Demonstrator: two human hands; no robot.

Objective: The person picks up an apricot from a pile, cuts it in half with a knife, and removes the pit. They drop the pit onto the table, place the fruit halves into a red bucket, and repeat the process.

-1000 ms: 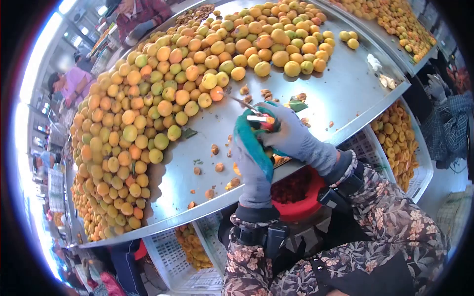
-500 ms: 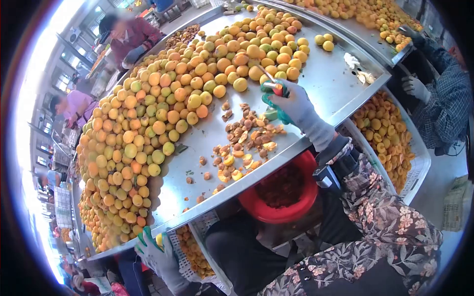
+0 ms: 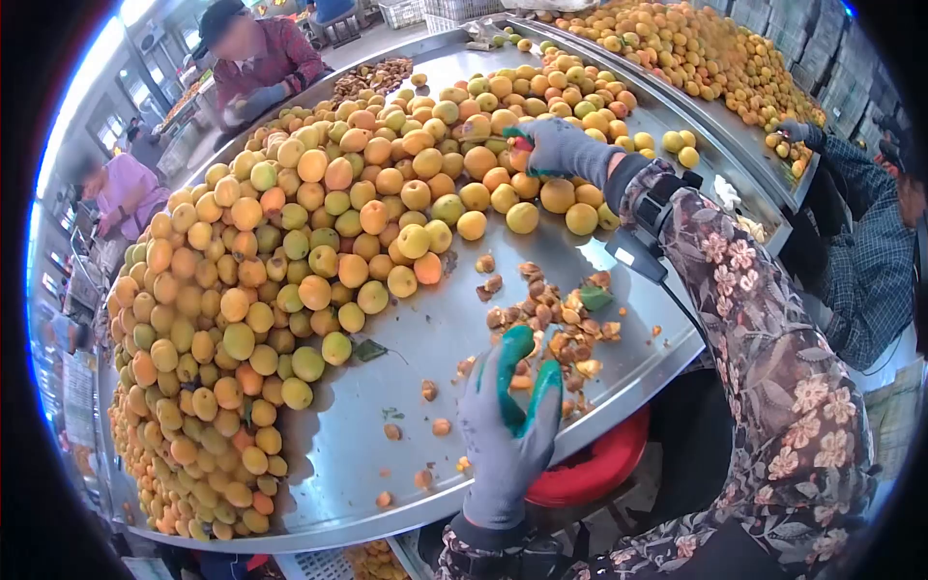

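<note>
My left hand, in a grey glove with green fingers, is open over the table's near side. Its fingertips point at a heap of apricot pits and scraps, and its thumb covers part of it. Farther out, my right hand, gloved alike, reaches over the pile of whole apricots. It is closed round a small knife whose red handle shows a little; the blade is hard to make out among the fruit.
A metal table with a raised rim carries the fruit. Below its edge are a red basin and a crate of apricot pieces. A co-worker sits across the table, and another works at the right beside a second fruit-covered table.
My left hand has moved from the crate at the lower left up over the pits, and a yellow piece at its fingers is gone. My right hand has moved forward to the apricots with the knife.
</note>
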